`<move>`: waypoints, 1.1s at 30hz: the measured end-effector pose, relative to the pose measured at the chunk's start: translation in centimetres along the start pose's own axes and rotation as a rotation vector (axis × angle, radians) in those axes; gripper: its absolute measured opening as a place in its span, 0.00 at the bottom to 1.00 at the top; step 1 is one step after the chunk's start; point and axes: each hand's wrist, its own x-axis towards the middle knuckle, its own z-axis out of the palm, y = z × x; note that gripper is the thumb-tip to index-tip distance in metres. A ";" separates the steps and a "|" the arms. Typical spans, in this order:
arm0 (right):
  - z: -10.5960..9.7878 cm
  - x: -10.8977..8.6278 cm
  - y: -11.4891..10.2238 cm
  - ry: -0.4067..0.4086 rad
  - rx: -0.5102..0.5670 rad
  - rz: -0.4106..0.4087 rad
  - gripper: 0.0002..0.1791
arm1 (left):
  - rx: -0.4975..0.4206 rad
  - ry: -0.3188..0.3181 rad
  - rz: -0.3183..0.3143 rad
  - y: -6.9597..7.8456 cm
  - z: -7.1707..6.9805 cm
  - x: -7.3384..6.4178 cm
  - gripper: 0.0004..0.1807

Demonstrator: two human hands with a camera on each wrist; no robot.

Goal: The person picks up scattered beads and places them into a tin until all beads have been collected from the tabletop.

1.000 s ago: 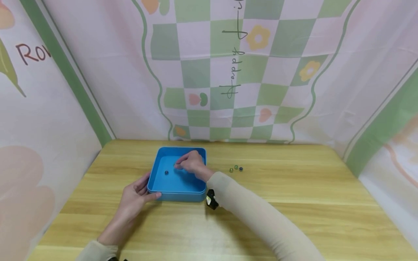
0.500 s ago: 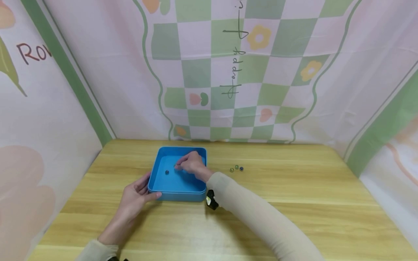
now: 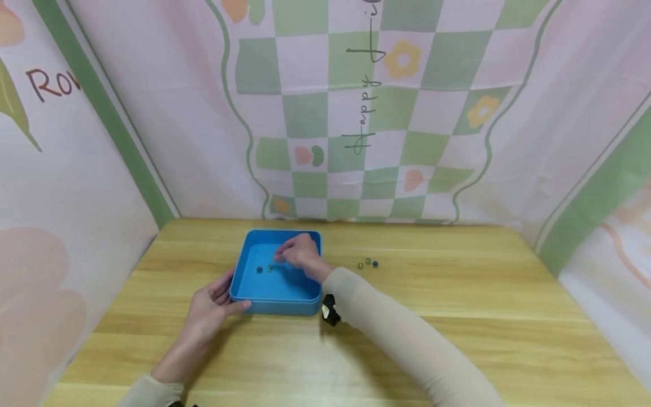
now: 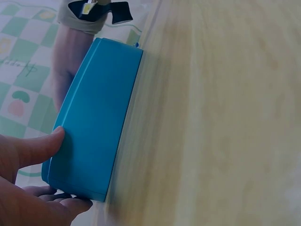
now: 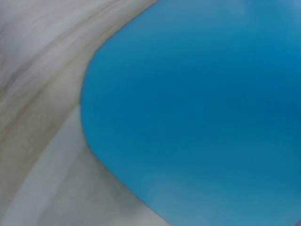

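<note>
A blue square box [image 3: 277,307] stands on the table with its top uncovered. My left hand [image 3: 205,311] grips its near left corner, thumb on the front wall and fingers round the side; the left wrist view shows the same hold on the box [image 4: 96,113]. My right hand [image 3: 300,252] reaches over the right side into the box, fingers pointing down and left. Just off its fingertips, a greenish glass marble [image 3: 270,268] lies on the box floor beside a dark marble [image 3: 259,269]. The right wrist view is filled by the blue box wall [image 5: 197,113].
Right of the box, two greenish marbles [image 3: 360,265] and a dark blue marble [image 3: 375,264] lie close together on the wooden table [image 3: 432,316]. A patterned curtain [image 3: 351,113] hangs behind the table's far edge.
The greenish marble has left my right fingertips and now lies on the box floor near the dark one. Both hands have stayed almost in place.
</note>
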 end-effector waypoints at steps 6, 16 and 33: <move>-1.5 -0.5 -1.2 -0.022 0.044 -0.058 0.05 | 0.013 0.001 -0.002 0.0 0.0 0.0 0.48; -4.9 -1.8 -2.3 -0.027 0.134 -0.147 0.07 | 0.029 0.006 0.003 0.0 0.1 0.0 0.48; -10.3 -3.4 0.5 0.003 0.116 -0.119 0.13 | 0.022 0.000 -0.005 0.1 0.1 -0.1 0.48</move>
